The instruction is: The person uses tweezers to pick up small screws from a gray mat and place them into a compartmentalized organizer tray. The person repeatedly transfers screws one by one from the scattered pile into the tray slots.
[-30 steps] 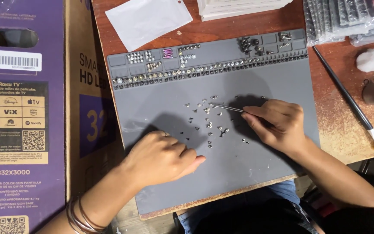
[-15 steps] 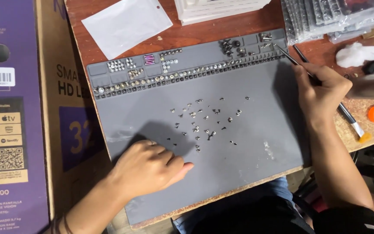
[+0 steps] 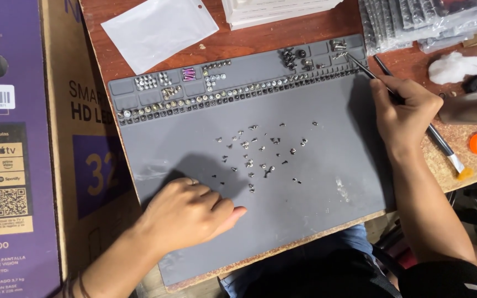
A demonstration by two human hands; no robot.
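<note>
1. A pair of thin tweezers [image 3: 362, 67] is being held in the right hand [image 3: 401, 113], the grip closed around the handle end with thumb and fingers pinched.
2. The tweezer tips are being pointed into a small compartment at the upper right of the grey work mat [image 3: 316, 221], where a few silvery parts are lying.
3. The left hand [image 3: 186, 215] is being rested on the mat's lower left, fingers curled loosely under; nothing is seen being held in its grip.
4. A scatter of small screws [image 3: 260, 157] is being left loose in the middle of the mat, between the two hands and apart from both.
5. More screws are being kept sorted in the row of compartments [image 3: 194, 88] along the mat's far edge.
6. A brush [image 3: 443, 146] is being partly covered by the right hand on the wooden counter [image 3: 282, 33], just beside the mat.
</note>
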